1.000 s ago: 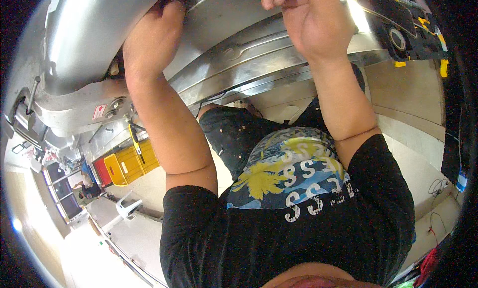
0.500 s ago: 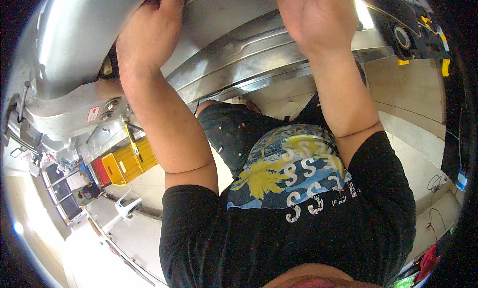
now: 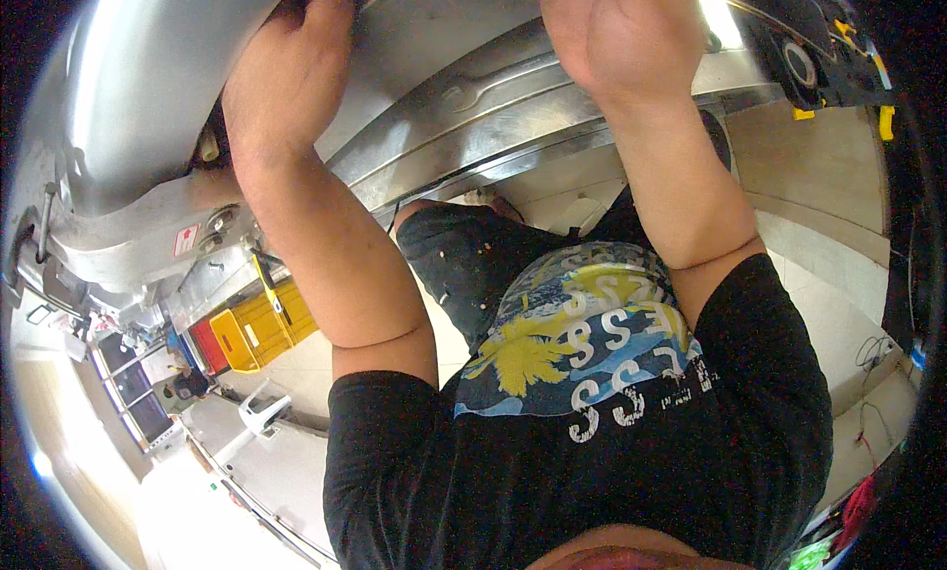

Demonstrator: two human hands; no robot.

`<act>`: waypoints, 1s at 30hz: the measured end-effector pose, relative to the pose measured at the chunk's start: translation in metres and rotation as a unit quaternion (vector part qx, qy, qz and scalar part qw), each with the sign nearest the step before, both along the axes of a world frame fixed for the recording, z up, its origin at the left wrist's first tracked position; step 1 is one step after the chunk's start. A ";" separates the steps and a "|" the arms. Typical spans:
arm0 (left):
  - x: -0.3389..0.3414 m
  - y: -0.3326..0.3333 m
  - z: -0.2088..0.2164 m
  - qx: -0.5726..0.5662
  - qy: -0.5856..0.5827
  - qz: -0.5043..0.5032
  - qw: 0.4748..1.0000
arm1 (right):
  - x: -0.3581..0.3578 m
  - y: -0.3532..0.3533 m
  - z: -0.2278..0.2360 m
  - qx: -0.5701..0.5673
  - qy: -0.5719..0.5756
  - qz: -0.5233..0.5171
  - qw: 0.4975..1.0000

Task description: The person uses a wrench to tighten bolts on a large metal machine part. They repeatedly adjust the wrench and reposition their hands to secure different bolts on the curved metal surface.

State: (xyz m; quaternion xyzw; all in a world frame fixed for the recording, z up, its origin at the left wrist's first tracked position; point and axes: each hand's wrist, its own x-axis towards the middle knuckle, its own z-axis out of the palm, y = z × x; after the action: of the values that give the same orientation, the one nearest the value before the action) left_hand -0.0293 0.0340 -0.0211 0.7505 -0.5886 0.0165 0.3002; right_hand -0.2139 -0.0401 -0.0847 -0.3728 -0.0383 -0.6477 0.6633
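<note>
My left hand (image 3: 301, 52) reaches in beneath the smooth grey metal housing (image 3: 163, 67) of a large machine at the upper left. Its fingers are lost in the dark gap there, so their grip is hidden. At the top edge, my right hand (image 3: 631, 33) is raised over the shiny metal bed (image 3: 444, 102), with the inner wrist showing. Only a bit of its fingers shows, bent toward the left; the frame cuts off the rest. Whether it holds anything cannot be made out.
A grey metal arm with a small red-and-white label (image 3: 185, 239) juts out left of my forearm. Yellow crates (image 3: 247, 328) and a white stool (image 3: 264, 407) stand at lower left. A black panel with yellow clips (image 3: 804, 67) hangs at upper right. My legs are under the machine's edge.
Both hands sit slightly farther left in the picture, and the view has shifted a little. Their poses look much the same.
</note>
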 end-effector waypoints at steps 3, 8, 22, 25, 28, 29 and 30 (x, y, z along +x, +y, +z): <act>-0.016 0.005 0.005 0.002 0.008 -0.027 1.000 | -0.002 0.009 0.007 0.034 0.001 0.007 0.999; 0.035 -0.013 -0.021 -0.083 0.125 -0.038 0.988 | 0.005 0.004 0.010 0.064 0.016 -0.010 0.998; -0.025 0.008 0.002 -0.006 -0.011 -0.002 1.000 | 0.003 0.016 0.019 0.046 0.003 0.002 0.999; -0.021 0.009 0.004 0.029 0.037 0.004 0.999 | 0.017 0.017 0.016 -0.018 0.059 -0.074 0.995; 0.005 -0.008 -0.006 0.079 0.029 0.073 0.994 | 0.047 0.023 0.007 -0.073 0.091 -0.250 0.961; 0.022 0.002 -0.003 0.055 -0.093 0.005 0.994 | 0.067 0.030 0.001 -0.107 0.103 -0.348 0.926; 0.041 0.002 -0.011 0.030 -0.205 -0.083 0.975 | 0.078 0.032 -0.009 -0.141 0.122 -0.456 0.870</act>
State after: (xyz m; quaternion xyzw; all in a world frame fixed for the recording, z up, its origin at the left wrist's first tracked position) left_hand 0.0116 0.0358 -0.0325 0.6883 -0.6981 0.1276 0.1503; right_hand -0.1361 -0.0081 -0.0939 -0.5145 0.1268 -0.8153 0.2336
